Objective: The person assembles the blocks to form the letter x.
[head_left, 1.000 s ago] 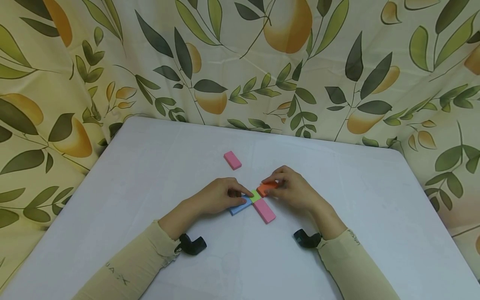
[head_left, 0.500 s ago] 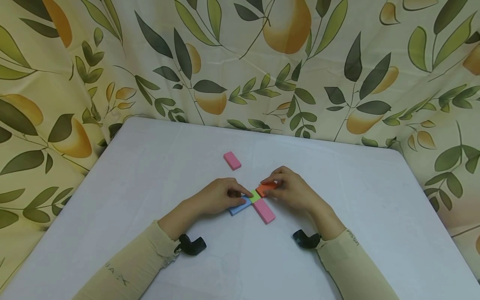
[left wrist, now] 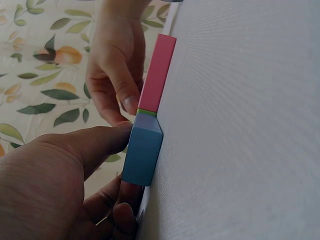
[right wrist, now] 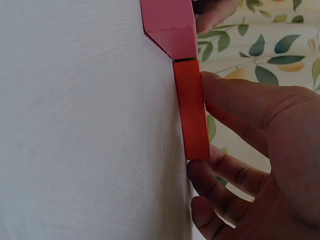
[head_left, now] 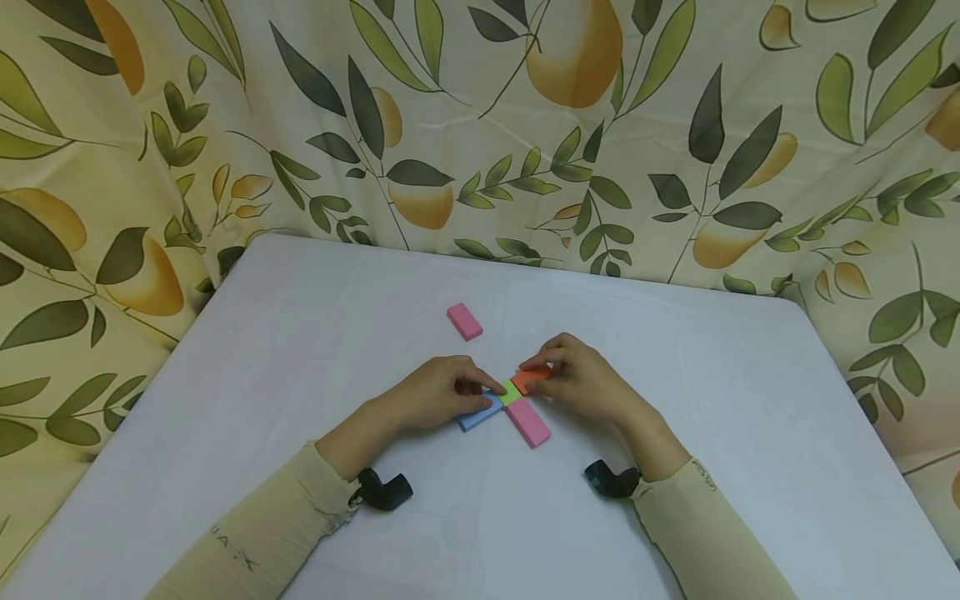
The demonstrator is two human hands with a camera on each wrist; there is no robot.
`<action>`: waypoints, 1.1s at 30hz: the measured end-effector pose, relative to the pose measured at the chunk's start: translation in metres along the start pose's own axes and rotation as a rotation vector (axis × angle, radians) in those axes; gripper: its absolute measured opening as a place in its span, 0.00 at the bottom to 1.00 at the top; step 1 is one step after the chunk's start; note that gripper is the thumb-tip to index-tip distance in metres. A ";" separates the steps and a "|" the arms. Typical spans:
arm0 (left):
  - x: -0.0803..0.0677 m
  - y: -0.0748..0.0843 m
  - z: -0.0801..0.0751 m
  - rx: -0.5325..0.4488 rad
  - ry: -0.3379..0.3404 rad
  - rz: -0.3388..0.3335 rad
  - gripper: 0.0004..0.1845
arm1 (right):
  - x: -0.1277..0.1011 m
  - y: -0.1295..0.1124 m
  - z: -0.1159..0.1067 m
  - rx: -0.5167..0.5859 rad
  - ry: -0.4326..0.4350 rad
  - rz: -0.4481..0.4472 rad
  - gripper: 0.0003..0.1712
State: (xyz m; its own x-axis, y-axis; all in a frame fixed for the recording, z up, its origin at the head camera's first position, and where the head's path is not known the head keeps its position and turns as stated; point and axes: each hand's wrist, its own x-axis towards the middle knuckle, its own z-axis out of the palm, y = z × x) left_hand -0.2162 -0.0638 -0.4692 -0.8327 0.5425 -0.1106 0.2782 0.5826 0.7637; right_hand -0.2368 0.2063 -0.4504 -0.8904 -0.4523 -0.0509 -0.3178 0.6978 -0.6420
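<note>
My left hand [head_left: 435, 390] holds a blue block [head_left: 480, 415], thumb on top of it, while the index fingertip presses a small green block [head_left: 511, 393]. At the far right side of the green piece lies an orange block [head_left: 532, 379], which my right hand [head_left: 588, 377] grips between thumb and fingers. A pink block [head_left: 529, 422] extends from the green one toward the front. In the left wrist view, the pink block [left wrist: 157, 72] and blue block [left wrist: 143, 156] flank a thin strip of green. The right wrist view has fingertips at the outer end of the orange block [right wrist: 192, 110].
Another pink block [head_left: 465, 321] lies by itself farther back on the white table [head_left: 337, 300]. A fruit-and-leaf patterned curtain [head_left: 480, 125] hangs behind the table and at its sides. Black wrist cameras [head_left: 386, 490] sit at both sleeves.
</note>
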 end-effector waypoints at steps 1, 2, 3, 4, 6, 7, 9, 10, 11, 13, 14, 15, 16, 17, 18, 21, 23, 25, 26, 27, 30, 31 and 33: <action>0.000 0.000 0.000 0.000 -0.001 -0.001 0.13 | 0.000 0.000 0.000 0.000 0.000 0.001 0.15; 0.000 0.000 0.000 0.000 -0.002 -0.001 0.13 | 0.000 0.000 0.000 0.000 0.000 0.004 0.15; 0.000 0.000 0.000 0.000 -0.002 -0.002 0.13 | 0.000 0.000 0.000 0.003 0.001 0.005 0.15; 0.000 0.001 0.000 0.000 -0.002 -0.002 0.13 | 0.000 -0.001 0.000 0.004 0.002 0.006 0.16; 0.000 0.001 -0.001 0.000 -0.002 -0.002 0.13 | -0.001 -0.001 0.000 0.003 0.004 0.006 0.16; 0.000 0.001 -0.001 0.000 -0.001 -0.001 0.13 | -0.001 -0.001 0.000 0.003 0.005 0.007 0.16; 0.000 0.001 -0.001 -0.001 0.001 0.002 0.13 | -0.001 -0.001 0.000 0.001 0.006 0.011 0.16; 0.000 0.001 -0.001 -0.002 0.002 0.003 0.13 | -0.001 -0.001 0.000 -0.001 0.006 0.015 0.15; 0.000 0.001 -0.001 -0.002 0.002 0.005 0.13 | -0.001 -0.001 0.000 -0.001 0.004 0.019 0.15; 0.000 0.001 -0.001 -0.003 0.002 0.008 0.13 | -0.001 -0.001 0.000 -0.003 0.002 0.025 0.15; 0.000 0.001 -0.001 -0.003 0.003 0.009 0.13 | -0.001 -0.001 0.000 -0.004 0.000 0.028 0.15; 0.000 0.001 -0.001 -0.003 0.003 0.011 0.13 | -0.001 -0.001 0.000 -0.003 -0.001 0.031 0.15; 0.000 0.000 -0.001 -0.004 0.003 0.012 0.13 | -0.001 -0.001 0.000 -0.005 -0.002 0.030 0.15; 0.000 0.000 -0.001 -0.005 0.003 0.014 0.13 | -0.001 0.000 0.000 -0.009 -0.002 0.026 0.15; 0.000 0.000 -0.001 -0.006 0.003 0.013 0.13 | -0.001 0.000 0.001 -0.011 -0.003 0.025 0.15; -0.001 0.000 -0.001 -0.011 0.003 0.011 0.13 | -0.001 -0.001 0.000 -0.010 -0.002 0.023 0.15; 0.000 0.000 0.000 -0.010 0.004 0.008 0.13 | -0.001 -0.001 0.000 -0.011 -0.003 0.020 0.15; 0.000 0.000 0.000 -0.008 0.004 0.004 0.13 | -0.001 -0.002 0.000 -0.012 -0.004 0.018 0.15; -0.001 0.000 0.000 -0.006 0.004 0.003 0.13 | -0.001 -0.002 0.000 -0.012 -0.004 0.016 0.15; -0.001 0.000 0.000 -0.003 0.003 0.003 0.13 | -0.001 -0.003 0.000 -0.013 -0.004 0.015 0.15; -0.001 0.001 0.000 -0.005 0.002 0.007 0.13 | -0.001 -0.003 0.000 -0.023 -0.004 0.005 0.15; -0.001 0.002 0.000 -0.007 0.002 0.009 0.13 | -0.002 -0.003 0.000 -0.026 -0.003 0.003 0.15; -0.002 0.002 0.000 -0.014 0.001 0.009 0.13 | -0.003 -0.002 0.000 -0.033 -0.002 -0.004 0.15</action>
State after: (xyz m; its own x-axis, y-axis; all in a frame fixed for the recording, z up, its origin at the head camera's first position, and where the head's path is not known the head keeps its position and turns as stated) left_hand -0.2143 -0.0637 -0.4672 -0.8306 0.5474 -0.1028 0.2792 0.5689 0.7735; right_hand -0.2336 0.2056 -0.4490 -0.8884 -0.4563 -0.0504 -0.3317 0.7140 -0.6166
